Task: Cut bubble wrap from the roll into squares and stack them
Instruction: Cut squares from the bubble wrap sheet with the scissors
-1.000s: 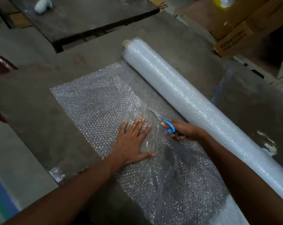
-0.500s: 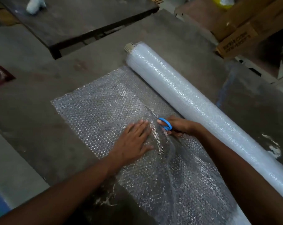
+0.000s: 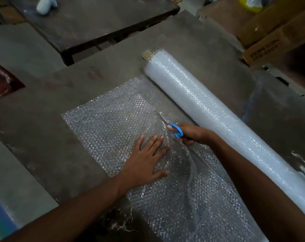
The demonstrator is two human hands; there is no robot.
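Observation:
A long roll of bubble wrap [image 3: 209, 112] lies diagonally across the dark table [image 3: 43, 119], with a sheet [image 3: 109, 117] unrolled toward me. My left hand [image 3: 146, 163] presses flat on the sheet, fingers spread. My right hand [image 3: 193, 133] grips blue-handled scissors [image 3: 174, 129], whose blades point away from me into the sheet, close beside the roll. Behind the scissors the wrap is split and lifts up in a ripple between my two hands.
A second dark table [image 3: 99, 23] stands behind, with a white object [image 3: 46, 4] on it. Cardboard boxes [image 3: 274, 37] sit at the upper right. A dark red object [image 3: 1, 81] lies at the left edge.
My right hand has pushed the scissors farther along the sheet, away from me. My left hand has slid forward with them, still flat on the wrap.

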